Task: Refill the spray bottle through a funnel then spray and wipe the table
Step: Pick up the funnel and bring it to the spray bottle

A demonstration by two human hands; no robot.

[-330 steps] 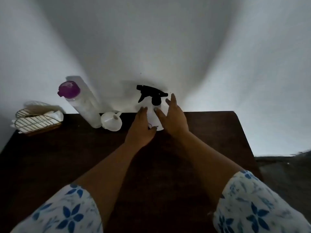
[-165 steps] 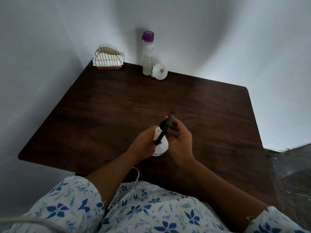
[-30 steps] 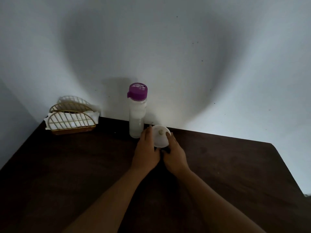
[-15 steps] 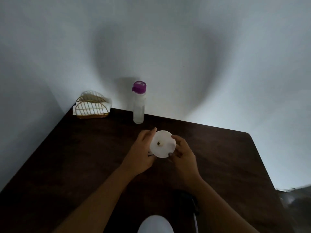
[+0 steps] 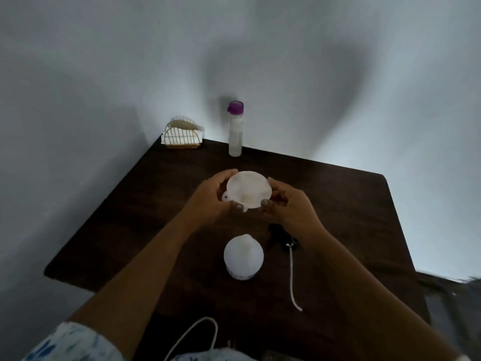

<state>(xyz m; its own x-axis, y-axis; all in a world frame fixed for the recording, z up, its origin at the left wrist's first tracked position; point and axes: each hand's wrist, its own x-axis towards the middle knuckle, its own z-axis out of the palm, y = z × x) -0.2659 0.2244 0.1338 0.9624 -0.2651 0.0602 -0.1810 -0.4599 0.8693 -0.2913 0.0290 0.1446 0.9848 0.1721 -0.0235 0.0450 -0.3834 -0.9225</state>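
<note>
So, early days I'd say: the white round plastic spray bottle (image 5: 244,256) stands uncapped on the dark brown wooden tabletop (image 5: 351,217), its black trigger sprayer head (image 5: 282,237) lying just beside it. The white plastic funnel (image 5: 248,189) is held up beyond it, with the left hand (image 5: 208,201) and right hand (image 5: 291,207) each keeping a pinching grip on its rim. Seating it, pouring, spraying and wiping all look left to do, and nothing seems in the way, since the tall clear bottle with a purple cap (image 5: 235,128) and the gold wire napkin holder (image 5: 183,135) sit well back by the wall.

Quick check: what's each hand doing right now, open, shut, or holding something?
Left hand: holds the funnel by its left rim.
Right hand: pinches the funnel's right rim.
</note>
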